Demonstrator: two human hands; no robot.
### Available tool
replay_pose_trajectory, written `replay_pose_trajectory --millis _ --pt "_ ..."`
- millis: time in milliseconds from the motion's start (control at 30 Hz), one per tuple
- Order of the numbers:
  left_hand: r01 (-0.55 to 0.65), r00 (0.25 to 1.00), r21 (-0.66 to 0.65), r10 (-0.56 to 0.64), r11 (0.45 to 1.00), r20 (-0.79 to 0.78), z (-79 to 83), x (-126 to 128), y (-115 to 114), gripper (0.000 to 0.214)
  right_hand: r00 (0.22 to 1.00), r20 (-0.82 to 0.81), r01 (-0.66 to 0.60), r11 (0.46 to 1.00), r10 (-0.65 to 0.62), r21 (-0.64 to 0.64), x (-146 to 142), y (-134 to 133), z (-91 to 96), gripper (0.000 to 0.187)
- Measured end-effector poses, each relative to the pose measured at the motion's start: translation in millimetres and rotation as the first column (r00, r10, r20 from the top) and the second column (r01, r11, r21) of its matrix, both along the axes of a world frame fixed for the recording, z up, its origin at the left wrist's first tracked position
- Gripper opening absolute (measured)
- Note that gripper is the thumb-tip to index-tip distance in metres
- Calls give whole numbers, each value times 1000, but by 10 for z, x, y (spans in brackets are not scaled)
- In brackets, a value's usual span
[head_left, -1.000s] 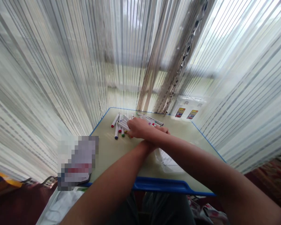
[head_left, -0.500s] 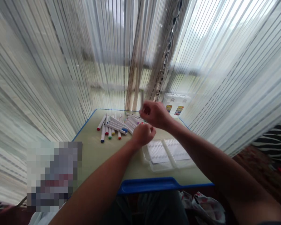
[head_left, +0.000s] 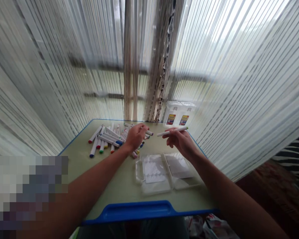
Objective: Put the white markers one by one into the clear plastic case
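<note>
My right hand (head_left: 179, 140) is closed on a white marker (head_left: 173, 131), pinched between thumb and fingers. The marker lies nearly level above the table, its green end pointing right. My left hand (head_left: 137, 136) reaches over the right part of a pile of white markers (head_left: 111, 136) with coloured ends. Its fingers point right, slightly bent, and no held marker shows in them. Some markers beneath it are hidden. Below both hands lies an opened clear plastic case (head_left: 156, 190) with white ridged inserts in its two halves.
A clear case (head_left: 178, 109) with two yellow-red labels stands at the table's back right, against a string curtain (head_left: 102, 83). The pale green table (head_left: 112, 186) has a blue rim with a blue tray (head_left: 137, 210) in front. Plastic bags (head_left: 214, 227) lie below.
My right hand has moved right and lower, turning the marker from upright to nearly level. My left hand has drawn apart from it, over the pile. The view has shifted slightly.
</note>
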State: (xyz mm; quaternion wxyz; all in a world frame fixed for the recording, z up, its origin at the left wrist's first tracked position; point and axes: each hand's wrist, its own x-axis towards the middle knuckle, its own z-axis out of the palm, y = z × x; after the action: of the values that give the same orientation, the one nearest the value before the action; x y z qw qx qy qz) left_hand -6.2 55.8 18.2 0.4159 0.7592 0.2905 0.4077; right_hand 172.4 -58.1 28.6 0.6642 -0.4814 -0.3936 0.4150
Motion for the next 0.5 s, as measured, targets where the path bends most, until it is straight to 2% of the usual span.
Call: replay_pose_trajectory --millis 200,333,500 --pt "67 993 -93 -57 993 105 1 -92 -111 34 998 -54 -19 999 21 33 8 -32 4 28" --pt "206 966 -210 -164 956 201 10 -177 -226 34 996 -53 -67 997 69 41 41 -52 -5 25" --pt "368 922 -298 -304 881 241 25 -116 -319 43 989 -50 -135 990 137 25 34 -65 -63 24"
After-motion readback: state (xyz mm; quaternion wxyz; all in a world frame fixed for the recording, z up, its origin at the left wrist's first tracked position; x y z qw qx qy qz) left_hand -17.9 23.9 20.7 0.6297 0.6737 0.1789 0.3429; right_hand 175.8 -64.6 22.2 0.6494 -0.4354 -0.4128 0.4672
